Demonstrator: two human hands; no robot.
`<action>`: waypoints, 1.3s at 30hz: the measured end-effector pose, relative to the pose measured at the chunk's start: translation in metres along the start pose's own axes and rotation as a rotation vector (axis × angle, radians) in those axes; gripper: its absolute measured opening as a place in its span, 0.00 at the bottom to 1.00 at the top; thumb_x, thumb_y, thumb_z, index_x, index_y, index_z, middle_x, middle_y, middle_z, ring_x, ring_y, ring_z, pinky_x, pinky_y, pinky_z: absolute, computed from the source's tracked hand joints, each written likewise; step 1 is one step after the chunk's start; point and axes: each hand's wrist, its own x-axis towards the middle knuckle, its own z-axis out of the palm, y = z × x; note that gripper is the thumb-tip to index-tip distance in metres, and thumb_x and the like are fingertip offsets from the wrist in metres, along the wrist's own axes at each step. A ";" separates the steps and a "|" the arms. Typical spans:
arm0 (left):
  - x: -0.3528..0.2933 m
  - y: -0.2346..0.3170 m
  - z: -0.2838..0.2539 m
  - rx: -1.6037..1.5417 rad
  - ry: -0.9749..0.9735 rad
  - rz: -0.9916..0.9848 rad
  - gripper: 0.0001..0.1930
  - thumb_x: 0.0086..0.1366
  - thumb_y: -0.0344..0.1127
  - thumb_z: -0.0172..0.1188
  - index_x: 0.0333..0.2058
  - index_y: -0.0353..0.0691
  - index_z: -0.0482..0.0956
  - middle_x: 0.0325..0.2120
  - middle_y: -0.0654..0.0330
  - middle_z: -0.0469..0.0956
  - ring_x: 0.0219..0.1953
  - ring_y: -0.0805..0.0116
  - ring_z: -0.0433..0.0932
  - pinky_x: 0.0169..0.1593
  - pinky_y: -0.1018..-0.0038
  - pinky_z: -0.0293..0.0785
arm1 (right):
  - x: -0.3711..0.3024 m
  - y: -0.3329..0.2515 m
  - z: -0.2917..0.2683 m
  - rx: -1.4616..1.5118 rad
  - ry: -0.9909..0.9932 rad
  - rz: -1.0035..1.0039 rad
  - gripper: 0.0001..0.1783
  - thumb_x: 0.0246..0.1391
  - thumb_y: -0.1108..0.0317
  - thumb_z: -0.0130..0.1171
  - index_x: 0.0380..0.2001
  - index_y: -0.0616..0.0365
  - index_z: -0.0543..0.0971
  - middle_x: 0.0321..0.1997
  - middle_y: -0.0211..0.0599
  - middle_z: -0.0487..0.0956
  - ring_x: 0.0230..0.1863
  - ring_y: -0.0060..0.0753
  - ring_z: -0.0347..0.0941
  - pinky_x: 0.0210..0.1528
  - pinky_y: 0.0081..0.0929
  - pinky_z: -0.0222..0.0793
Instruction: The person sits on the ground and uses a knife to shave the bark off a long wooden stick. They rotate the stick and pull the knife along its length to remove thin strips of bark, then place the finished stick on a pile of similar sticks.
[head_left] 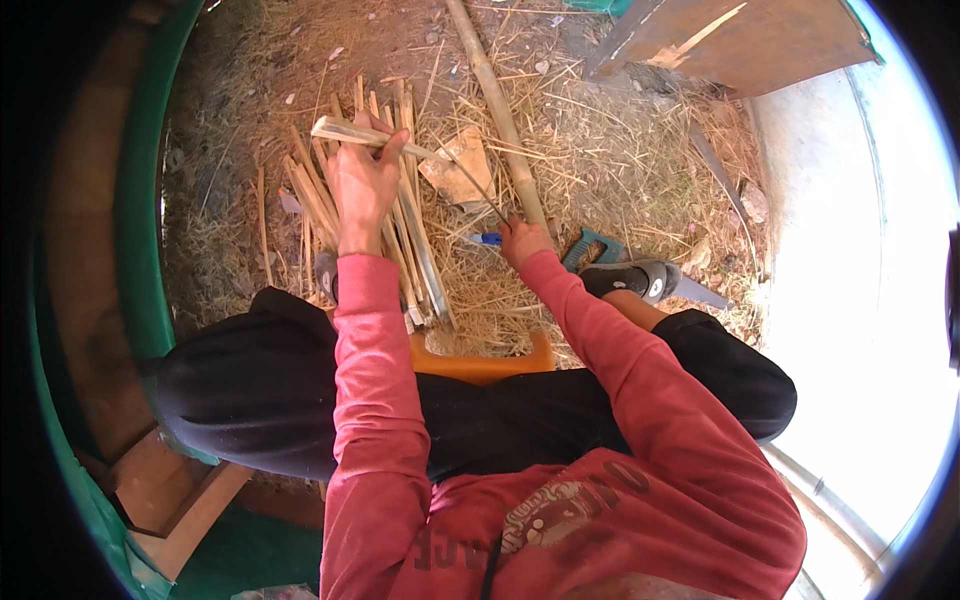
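Note:
My left hand [364, 190] is closed around a split bamboo strip [345, 131], raised over the pile and lying nearly crosswise with its thinner end to the right. My right hand [525, 242] grips a knife whose narrow dark blade [481, 186] slants up and left, its tip by the strip's right end. Whether the edge touches the strip I cannot tell. The knife's handle is hidden in my fingers. Beneath my left hand lies a bundle of split bamboo strips [420, 255]. A small blue object [487, 239] shows just left of my right hand.
A flat stone [459, 172] and a long bamboo pole [498, 100] lie ahead on straw-strewn ground. By my right shoe [632, 279] is a saw's green handle [592, 248]. An orange stool edge [482, 366] shows between my legs. A wooden board [745, 42] stands far right.

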 end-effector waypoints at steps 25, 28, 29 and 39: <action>-0.002 -0.006 0.006 -0.086 0.036 0.089 0.08 0.59 0.30 0.65 0.30 0.36 0.74 0.25 0.56 0.82 0.25 0.69 0.79 0.29 0.71 0.74 | -0.010 0.004 -0.007 -0.072 0.004 0.017 0.21 0.62 0.50 0.47 0.34 0.56 0.79 0.21 0.55 0.77 0.24 0.60 0.75 0.32 0.49 0.72; -0.008 -0.003 0.004 0.003 0.020 0.075 0.09 0.59 0.32 0.65 0.30 0.36 0.73 0.26 0.55 0.82 0.25 0.68 0.80 0.29 0.70 0.75 | -0.006 0.017 -0.006 0.020 -0.028 -0.053 0.22 0.62 0.50 0.47 0.33 0.58 0.79 0.22 0.55 0.78 0.25 0.60 0.76 0.33 0.50 0.72; -0.004 -0.014 0.006 -0.121 0.013 0.051 0.10 0.59 0.33 0.65 0.30 0.36 0.73 0.26 0.55 0.82 0.26 0.68 0.79 0.31 0.70 0.75 | -0.003 0.018 -0.007 0.073 -0.028 -0.110 0.22 0.62 0.50 0.47 0.33 0.58 0.79 0.22 0.55 0.78 0.26 0.59 0.76 0.32 0.50 0.72; -0.009 -0.014 0.000 -0.193 0.032 0.025 0.10 0.60 0.34 0.65 0.32 0.36 0.74 0.26 0.54 0.82 0.25 0.70 0.78 0.30 0.70 0.73 | -0.013 -0.010 -0.021 0.082 0.063 0.012 0.19 0.61 0.52 0.49 0.33 0.58 0.77 0.22 0.54 0.78 0.27 0.57 0.76 0.32 0.51 0.71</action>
